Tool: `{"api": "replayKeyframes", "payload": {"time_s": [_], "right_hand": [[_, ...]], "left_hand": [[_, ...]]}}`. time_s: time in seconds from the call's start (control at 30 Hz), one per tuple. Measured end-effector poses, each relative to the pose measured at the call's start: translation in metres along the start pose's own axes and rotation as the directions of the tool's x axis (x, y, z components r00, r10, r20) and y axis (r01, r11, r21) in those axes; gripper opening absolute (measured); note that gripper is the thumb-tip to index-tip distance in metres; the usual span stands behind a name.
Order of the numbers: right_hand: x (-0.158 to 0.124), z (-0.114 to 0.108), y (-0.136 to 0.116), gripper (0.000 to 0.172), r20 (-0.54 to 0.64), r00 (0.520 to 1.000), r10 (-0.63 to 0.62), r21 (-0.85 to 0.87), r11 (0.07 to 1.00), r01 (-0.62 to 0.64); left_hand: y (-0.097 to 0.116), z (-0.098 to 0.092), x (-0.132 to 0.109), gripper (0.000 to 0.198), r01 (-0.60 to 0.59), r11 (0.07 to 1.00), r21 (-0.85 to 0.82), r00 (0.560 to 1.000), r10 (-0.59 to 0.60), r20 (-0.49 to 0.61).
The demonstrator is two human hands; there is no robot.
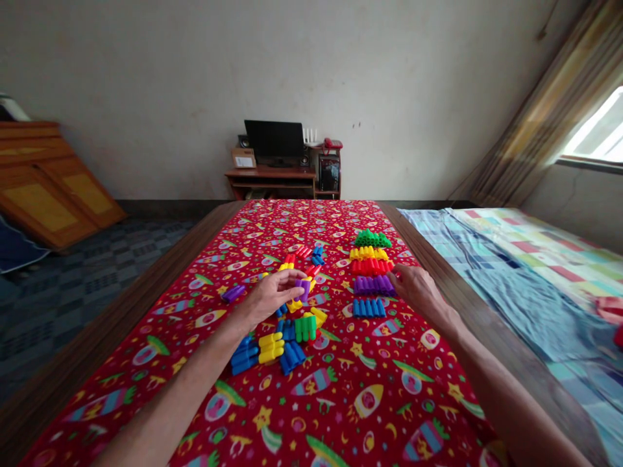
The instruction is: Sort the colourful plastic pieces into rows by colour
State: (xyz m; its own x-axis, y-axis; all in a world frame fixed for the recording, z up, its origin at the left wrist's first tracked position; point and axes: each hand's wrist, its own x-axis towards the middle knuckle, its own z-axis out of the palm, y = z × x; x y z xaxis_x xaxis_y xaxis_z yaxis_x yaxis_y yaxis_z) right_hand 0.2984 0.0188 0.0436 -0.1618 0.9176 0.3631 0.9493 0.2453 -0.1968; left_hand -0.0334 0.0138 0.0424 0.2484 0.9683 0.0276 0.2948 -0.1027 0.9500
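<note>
My left hand pinches a purple plastic block made of joined tubes, just above a loose pile. My right hand is at the right end of a row of purple blocks, its fingers closed on the end block and partly hiding it. Beyond that row lie rows of red blocks, yellow blocks and green blocks. Blue blocks form the nearest row. The loose pile has a green block, a yellow block and several blue ones. One purple block lies apart at left.
A red patterned cloth covers the wooden table. To the right is a bed with checked bedding. A desk with a monitor stands at the far wall, and a wooden cabinet at left.
</note>
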Motion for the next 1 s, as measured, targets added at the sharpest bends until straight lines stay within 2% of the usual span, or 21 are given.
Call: {"api": "replayKeyframes", "payload": {"time_s": [0.07, 0.13, 0.2, 0.27, 0.3, 0.37, 0.47, 0.53, 0.6, 0.67, 0.73, 0.8, 0.9, 0.97, 1.0], "right_hand": [[-0.003, -0.007, -0.014, 0.031, -0.019, 0.996, -0.084, 0.103, 0.991, 0.086], [-0.007, -0.01, -0.034, 0.027, -0.04, 0.972, -0.23, 0.238, 0.943, 0.233], [-0.012, -0.008, -0.056, 0.026, -0.055, 0.913, -0.404, 0.322, 0.859, 0.399], [-0.016, -0.001, -0.077, 0.036, -0.065, 0.841, -0.537, 0.32, 0.787, 0.528], [-0.017, 0.004, -0.086, 0.039, -0.057, 0.817, -0.574, 0.299, 0.771, 0.562], [-0.017, 0.012, -0.097, 0.034, -0.025, 0.802, -0.597, 0.256, 0.772, 0.582], [-0.017, 0.016, -0.102, 0.027, 0.014, 0.796, -0.605, 0.218, 0.779, 0.588], [-0.017, 0.015, -0.102, 0.026, 0.016, 0.775, -0.632, 0.203, 0.761, 0.616], [-0.016, 0.013, -0.099, 0.024, 0.011, 0.758, -0.652, 0.191, 0.745, 0.639], [-0.013, 0.011, -0.091, 0.023, 0.001, 0.76, -0.65, 0.173, 0.749, 0.64], [-0.006, 0.01, -0.075, 0.024, -0.004, 0.787, -0.616, 0.15, 0.778, 0.61], [0.002, 0.01, -0.049, 0.027, -0.001, 0.829, -0.559, 0.118, 0.823, 0.555], [0.011, 0.013, -0.004, 0.027, -0.011, 0.874, -0.485, 0.05, 0.873, 0.485], [0.012, 0.018, 0.02, 0.029, -0.056, 0.867, -0.495, 0.045, 0.866, 0.497], [0.012, 0.02, 0.029, 0.029, -0.073, 0.859, -0.507, 0.05, 0.858, 0.511]], "left_hand": [[0.001, 0.005, -0.001, 0.054, 0.008, 1.0, -0.004, 1.0, -0.008, -0.016], [0.002, 0.012, -0.002, 0.059, 0.013, 0.999, -0.035, 1.0, -0.014, -0.012], [0.001, 0.02, -0.003, 0.063, 0.02, 0.995, -0.094, 1.0, -0.02, 0.003], [0.0, 0.029, -0.004, 0.066, 0.029, 0.988, -0.149, 0.999, -0.025, 0.025], [-0.001, 0.033, -0.005, 0.067, 0.031, 0.986, -0.167, 0.999, -0.025, 0.038], [-0.004, 0.04, -0.006, 0.068, 0.028, 0.982, -0.188, 0.999, -0.019, 0.051], [-0.01, 0.046, -0.008, 0.07, 0.017, 0.979, -0.201, 0.998, -0.003, 0.068], [-0.014, 0.049, -0.008, 0.071, 0.01, 0.979, -0.205, 0.997, 0.007, 0.083], [-0.017, 0.052, -0.008, 0.068, -0.001, 0.982, -0.191, 0.996, 0.018, 0.09], [-0.016, 0.054, -0.009, 0.062, -0.033, 0.991, -0.128, 0.996, 0.044, 0.08], [-0.011, 0.051, -0.01, 0.054, -0.117, 0.993, 0.005, 0.992, 0.117, 0.039], [-0.004, 0.041, -0.009, 0.045, -0.214, 0.952, 0.218, 0.974, 0.224, -0.02], [0.003, 0.006, -0.004, 0.036, -0.24, 0.761, 0.603, 0.932, 0.354, -0.076], [-0.001, -0.026, 0.001, 0.035, -0.145, 0.614, 0.776, 0.935, 0.341, -0.095], [-0.007, -0.043, 0.004, 0.036, -0.06, 0.572, 0.818, 0.941, 0.306, -0.145]]}}
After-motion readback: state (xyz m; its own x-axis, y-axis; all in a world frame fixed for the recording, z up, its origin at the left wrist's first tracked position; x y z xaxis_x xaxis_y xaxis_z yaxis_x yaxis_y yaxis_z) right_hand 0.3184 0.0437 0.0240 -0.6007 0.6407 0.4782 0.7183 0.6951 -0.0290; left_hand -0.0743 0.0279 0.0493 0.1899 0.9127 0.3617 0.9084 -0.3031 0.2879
